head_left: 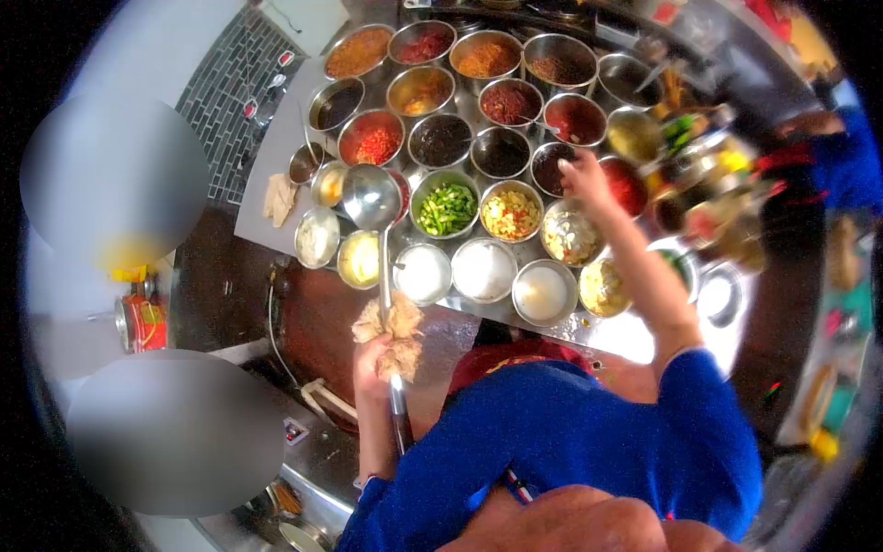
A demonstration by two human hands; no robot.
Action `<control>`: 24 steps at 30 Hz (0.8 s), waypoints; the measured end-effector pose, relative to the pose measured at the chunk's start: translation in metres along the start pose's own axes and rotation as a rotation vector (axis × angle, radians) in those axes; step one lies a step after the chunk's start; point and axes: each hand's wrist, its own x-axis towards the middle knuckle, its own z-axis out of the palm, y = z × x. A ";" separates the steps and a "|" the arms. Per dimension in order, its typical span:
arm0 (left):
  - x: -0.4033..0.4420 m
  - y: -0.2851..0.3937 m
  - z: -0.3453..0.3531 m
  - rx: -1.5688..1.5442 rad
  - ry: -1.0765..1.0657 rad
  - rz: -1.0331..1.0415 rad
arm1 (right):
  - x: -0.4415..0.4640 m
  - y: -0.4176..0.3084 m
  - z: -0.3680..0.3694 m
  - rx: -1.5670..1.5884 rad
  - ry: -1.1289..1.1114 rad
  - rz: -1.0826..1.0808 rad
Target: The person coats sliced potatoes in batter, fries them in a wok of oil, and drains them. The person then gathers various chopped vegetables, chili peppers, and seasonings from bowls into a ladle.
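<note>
My left hand (371, 363) is closed on a bunched tan cloth (402, 322) and the long handle of a steel ladle (371, 197). The ladle's round bowl hangs over the front-left containers, and its dark handle end points back toward my body. My right hand (586, 177) reaches across the counter with its fingers drawn together at the rim of a metal bowl of dark sauce (550, 171). Whatever the fingers hold is too small to make out. Nearby are a bowl of chopped green peppers (445, 208) and a bowl of chopped garlic-like pieces with red bits (510, 212).
Several steel bowls of red chilli (375, 143), dark sauces and white powder (485, 269) crowd the counter in rows. A folded pale cloth (279, 200) lies at its left edge. At right stands another person in a blue sleeve (842, 152). A red tin (147, 322) sits left.
</note>
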 end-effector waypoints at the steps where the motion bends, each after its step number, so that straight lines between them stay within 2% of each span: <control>1: 0.004 0.005 -0.001 0.045 0.017 -0.026 | 0.024 -0.001 0.010 0.063 0.010 0.021; 5: 0.028 0.030 0.013 0.261 0.052 -0.160 | 0.127 0.035 0.044 0.673 -0.102 0.047; 7: 0.039 0.033 0.016 0.345 0.054 -0.157 | 0.141 0.029 0.068 0.669 0.016 0.011; 9: 0.052 0.035 0.024 0.375 -0.015 -0.173 | 0.130 0.012 0.087 0.460 0.217 -0.067; 11: 0.064 0.037 0.029 0.401 -0.073 -0.173 | 0.104 -0.004 0.084 0.004 0.308 -0.241; 12: 0.077 0.033 0.009 0.447 -0.126 -0.232 | 0.070 -0.030 0.076 0.024 0.314 -0.245; 13: 0.084 0.033 0.017 0.438 -0.149 -0.254 | 0.051 -0.036 0.064 0.070 0.340 -0.277; 15: 0.095 0.029 0.041 0.418 -0.192 -0.296 | 0.017 -0.027 0.022 -0.042 0.434 -0.495; 17: 0.105 0.026 0.059 0.446 -0.238 -0.380 | -0.063 -0.068 -0.024 0.098 0.445 -0.305; 19: 0.114 0.020 0.084 0.526 -0.255 -0.458 | -0.104 -0.050 -0.077 0.056 0.602 -0.338; 20: 0.124 0.006 0.074 0.520 -0.255 -0.486 | -0.128 -0.052 -0.098 0.028 0.637 -0.295; 21: 0.125 0.001 0.087 0.537 -0.264 -0.506 | -0.147 -0.055 -0.118 0.004 0.666 -0.252; 23: 0.130 -0.011 0.119 0.579 -0.275 -0.539 | -0.163 -0.026 -0.160 0.125 0.612 -0.362; 24: 0.136 -0.019 0.119 0.604 -0.267 -0.560 | -0.171 -0.029 -0.166 0.131 0.656 -0.314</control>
